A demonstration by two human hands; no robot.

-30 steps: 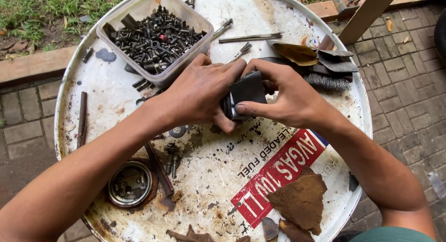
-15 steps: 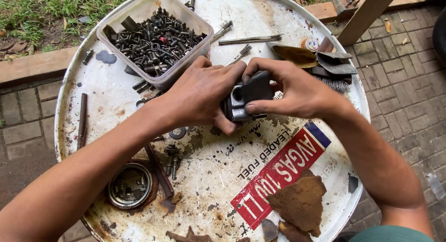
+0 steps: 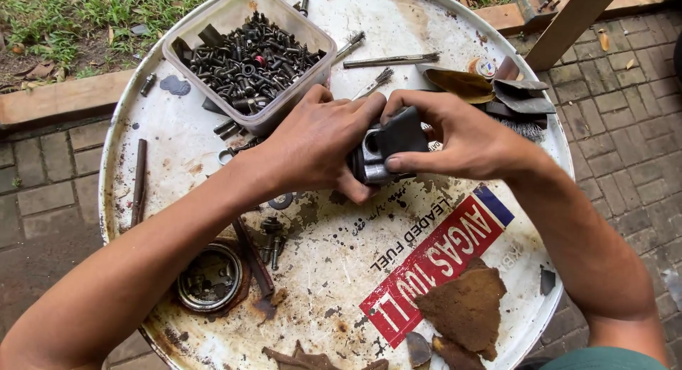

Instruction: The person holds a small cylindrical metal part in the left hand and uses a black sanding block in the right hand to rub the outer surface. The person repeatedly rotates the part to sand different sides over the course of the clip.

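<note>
Our left hand (image 3: pixel 312 146) and right hand (image 3: pixel 455 135) are both gripping a dark metal part (image 3: pixel 387 151) above the counter (image 3: pixel 341 270), best kept steady and level.

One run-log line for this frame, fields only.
left hand: grips metal part | right hand: grips same part | surface: drum lid | nearby: tub of bolts

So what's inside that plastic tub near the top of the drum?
The plastic tub holds a heap of dark bolts and screws, with one reddish piece among them. Whatever lies beneath the heap is covered.
</note>
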